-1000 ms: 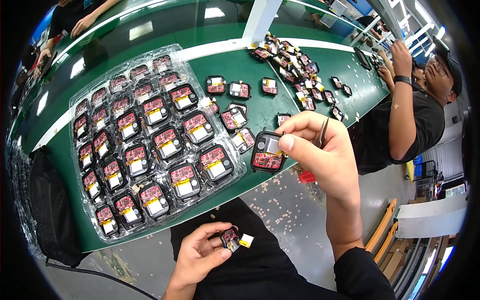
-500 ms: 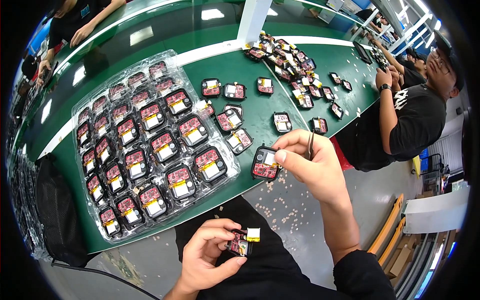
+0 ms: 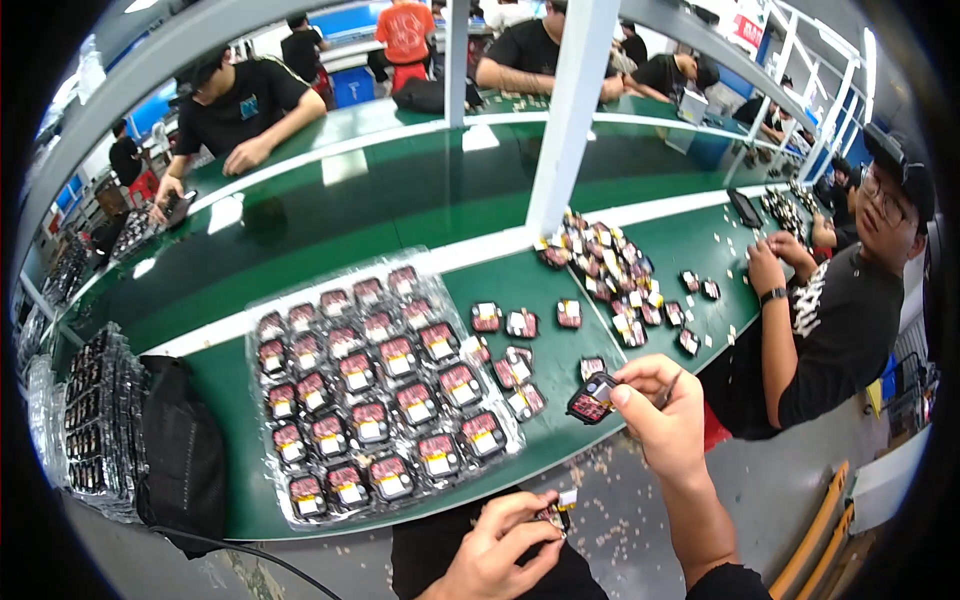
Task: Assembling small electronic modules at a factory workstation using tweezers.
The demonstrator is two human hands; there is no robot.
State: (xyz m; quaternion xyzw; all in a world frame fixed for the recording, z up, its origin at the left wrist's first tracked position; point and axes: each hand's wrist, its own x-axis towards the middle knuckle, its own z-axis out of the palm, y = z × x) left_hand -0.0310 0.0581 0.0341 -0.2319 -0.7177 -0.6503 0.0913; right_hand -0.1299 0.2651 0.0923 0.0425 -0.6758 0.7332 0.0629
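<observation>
My left hand (image 3: 500, 550), low over my lap, is closed on a small black watch-like case with a white battery (image 3: 568, 499) and yellow tape jutting from its edge. Higher and to the right, my right hand (image 3: 668, 420) pinches a second black case with a red circuit board (image 3: 592, 398) by its edge, over the table's front edge. Thin metal tweezers seen in that hand earlier are hard to make out now. Left of it lies a clear plastic tray (image 3: 262, 400) filled with rows of similar cases.
Loose cases (image 3: 522, 322) lie right of the tray, and a heaped pile (image 3: 610, 265) is by a white post (image 3: 572, 130). A black bag (image 3: 180, 450) and stacked trays (image 3: 100, 420) stand at left. A co-worker (image 3: 840, 300) sits at right; others work across the green table (image 3: 400, 200).
The view has tilted up, so the table sits lower and more people show beyond it. Both hands keep their cases; the case in my right hand is turned differently.
</observation>
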